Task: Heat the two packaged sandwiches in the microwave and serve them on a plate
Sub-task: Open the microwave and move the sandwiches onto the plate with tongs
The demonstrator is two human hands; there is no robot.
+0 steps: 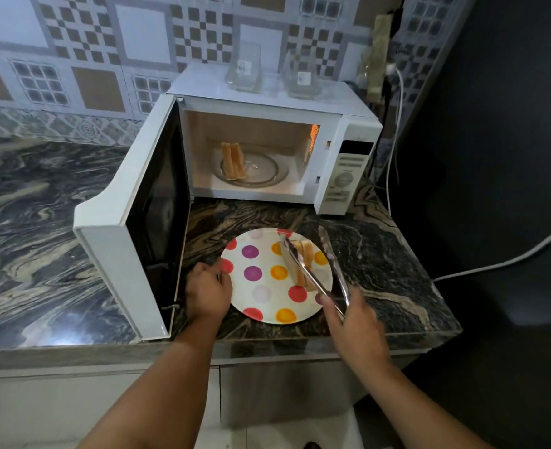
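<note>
Head view: right hand (355,322) grasps metal tongs (329,270), arms spread apart, one arm lying across a sandwich (303,260) on the polka-dot plate (261,293). Plate sits on the marble counter (381,254) near its front edge, before the microwave (342,150). Left hand (207,290) pinches the plate's left rim. Microwave door (131,228) stands open; second sandwich (233,160) stands on the glass turntable (261,171), left side. Two glass jars (245,68) rest on top.
</note>
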